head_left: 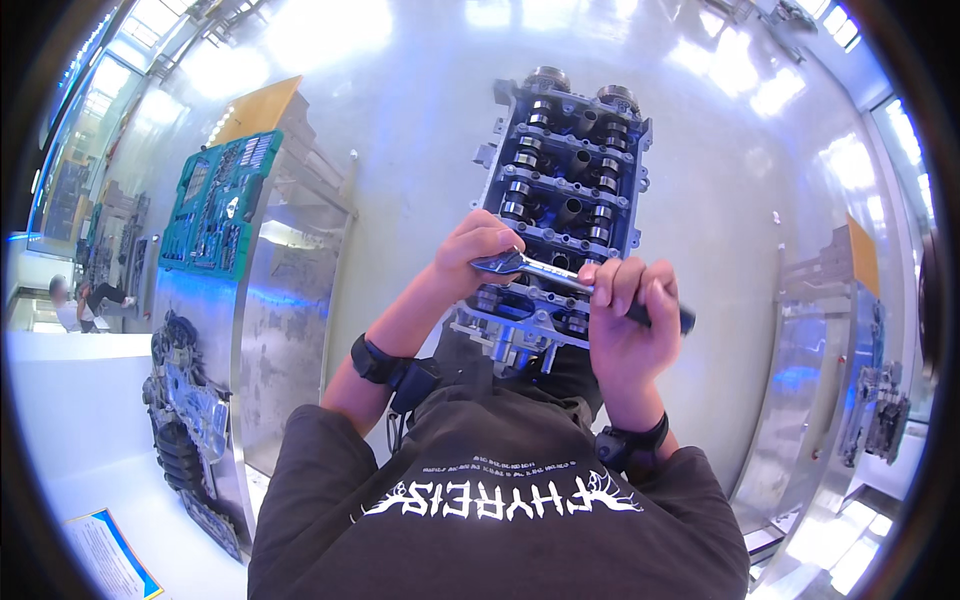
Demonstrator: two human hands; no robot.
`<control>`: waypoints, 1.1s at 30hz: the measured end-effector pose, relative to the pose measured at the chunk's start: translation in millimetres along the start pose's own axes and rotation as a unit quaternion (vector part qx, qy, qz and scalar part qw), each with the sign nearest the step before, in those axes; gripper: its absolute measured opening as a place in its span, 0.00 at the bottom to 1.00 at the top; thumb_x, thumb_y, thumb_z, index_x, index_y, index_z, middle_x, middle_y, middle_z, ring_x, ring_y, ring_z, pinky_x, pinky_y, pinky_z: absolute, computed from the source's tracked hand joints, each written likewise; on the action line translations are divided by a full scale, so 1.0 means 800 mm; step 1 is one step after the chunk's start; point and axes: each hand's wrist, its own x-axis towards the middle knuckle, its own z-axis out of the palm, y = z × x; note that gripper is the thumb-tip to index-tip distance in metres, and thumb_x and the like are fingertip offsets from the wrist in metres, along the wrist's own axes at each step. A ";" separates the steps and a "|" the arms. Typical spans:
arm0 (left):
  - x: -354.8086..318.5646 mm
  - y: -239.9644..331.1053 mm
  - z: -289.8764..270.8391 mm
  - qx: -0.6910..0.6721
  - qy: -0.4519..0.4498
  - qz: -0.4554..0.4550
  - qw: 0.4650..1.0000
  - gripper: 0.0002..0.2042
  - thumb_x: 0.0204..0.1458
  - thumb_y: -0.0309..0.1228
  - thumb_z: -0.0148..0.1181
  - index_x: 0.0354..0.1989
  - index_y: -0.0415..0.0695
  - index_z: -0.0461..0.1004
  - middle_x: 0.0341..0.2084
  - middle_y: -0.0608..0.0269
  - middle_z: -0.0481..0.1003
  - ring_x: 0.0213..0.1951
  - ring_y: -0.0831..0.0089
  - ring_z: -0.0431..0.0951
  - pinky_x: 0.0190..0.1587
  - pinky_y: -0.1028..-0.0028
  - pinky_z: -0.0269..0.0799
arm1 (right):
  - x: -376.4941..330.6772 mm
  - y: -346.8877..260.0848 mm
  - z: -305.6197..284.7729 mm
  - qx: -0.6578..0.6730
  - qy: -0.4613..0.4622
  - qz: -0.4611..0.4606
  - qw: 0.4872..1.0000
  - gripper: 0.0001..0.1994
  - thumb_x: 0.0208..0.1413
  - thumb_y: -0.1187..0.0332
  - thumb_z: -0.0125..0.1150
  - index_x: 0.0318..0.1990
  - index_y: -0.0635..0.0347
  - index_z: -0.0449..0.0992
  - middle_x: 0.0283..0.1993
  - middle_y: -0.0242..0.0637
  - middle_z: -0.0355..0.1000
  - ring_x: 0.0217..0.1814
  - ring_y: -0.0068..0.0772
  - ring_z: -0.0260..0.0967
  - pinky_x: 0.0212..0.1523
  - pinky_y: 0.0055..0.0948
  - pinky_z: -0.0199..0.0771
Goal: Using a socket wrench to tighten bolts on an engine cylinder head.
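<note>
In front of my body stands a metal engine cylinder head (580, 165), with two rows of shiny camshaft lobes and a gear at the far end of each row. Across its near part I hold a torque wrench (555, 272) almost level, a little tilted down to the right. My left hand (475, 255) is closed around its head end, over the engine's left edge. My right hand (635, 310) wraps its fingers round the dark handle at the right. Whether the wrench's drive end touches a bolt is hidden by my left hand.
A green tool case (262, 150) full of sockets lies open on the metal bench to the left, near a brown board (262, 108). Engine parts (190, 400) sit lower left. Another bench at the right carries more engine parts (880, 410). A person (90, 308) is far left.
</note>
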 end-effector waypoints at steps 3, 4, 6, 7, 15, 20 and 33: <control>0.005 -0.041 -0.017 0.058 0.083 0.198 0.975 0.22 0.54 0.41 0.46 0.15 0.36 0.66 0.07 0.62 0.59 0.10 0.75 0.53 0.15 0.71 0.46 | -0.019 0.005 0.008 -0.055 -0.085 -0.043 0.994 0.06 0.55 0.73 0.51 0.26 0.59 0.64 0.26 0.37 0.63 0.35 0.40 0.67 0.52 0.48 0.64; 0.007 -0.033 -0.019 0.058 0.082 0.197 0.975 0.22 0.54 0.41 0.46 0.15 0.36 0.66 0.07 0.62 0.59 0.10 0.75 0.53 0.15 0.71 0.46 | -0.021 0.002 0.008 -0.166 -0.180 -0.066 0.967 0.05 0.51 0.75 0.56 0.27 0.60 0.66 0.28 0.39 0.66 0.37 0.42 0.69 0.54 0.49 0.64; 0.009 -0.007 -0.022 -0.103 -0.094 0.027 0.990 0.24 0.54 0.43 0.44 0.09 0.41 0.59 0.04 0.63 0.55 0.09 0.73 0.49 0.15 0.70 0.43 | -0.027 0.003 0.008 -0.319 -0.312 -0.104 0.889 0.07 0.41 0.79 0.66 0.25 0.63 0.71 0.32 0.42 0.69 0.40 0.47 0.72 0.56 0.51 0.65; 0.012 -0.006 -0.025 -0.112 -0.117 0.024 0.986 0.26 0.54 0.45 0.43 0.07 0.44 0.53 0.02 0.64 0.51 0.08 0.73 0.46 0.16 0.69 0.42 | -0.030 0.008 0.008 -0.329 -0.320 -0.113 0.881 0.08 0.41 0.77 0.66 0.25 0.63 0.71 0.32 0.42 0.69 0.40 0.47 0.72 0.56 0.50 0.65; 0.002 -0.010 0.002 -0.037 0.047 0.031 0.998 0.23 0.54 0.43 0.48 0.10 0.42 0.59 0.07 0.67 0.52 0.13 0.74 0.51 0.18 0.70 0.44 | -0.006 -0.002 0.000 -0.176 -0.168 -0.044 0.969 0.17 0.51 0.57 0.59 0.19 0.57 0.64 0.21 0.32 0.60 0.27 0.32 0.61 0.49 0.44 0.64; 0.007 -0.008 -0.010 -0.062 0.010 0.019 0.998 0.24 0.53 0.43 0.47 0.08 0.44 0.55 0.07 0.67 0.50 0.13 0.75 0.49 0.18 0.70 0.44 | 0.011 0.016 0.008 -0.104 -0.183 -0.069 0.975 0.17 0.52 0.60 0.55 0.18 0.56 0.61 0.17 0.30 0.57 0.22 0.28 0.54 0.34 0.35 0.59; -0.015 -0.023 0.017 0.088 0.101 0.089 0.987 0.24 0.50 0.43 0.49 0.11 0.35 0.66 0.09 0.57 0.66 0.13 0.71 0.63 0.17 0.71 0.55 | 0.071 0.012 -0.017 0.154 -0.213 0.071 0.962 0.11 0.54 0.64 0.48 0.23 0.58 0.59 0.11 0.28 0.52 0.13 0.24 0.48 0.21 0.30 0.56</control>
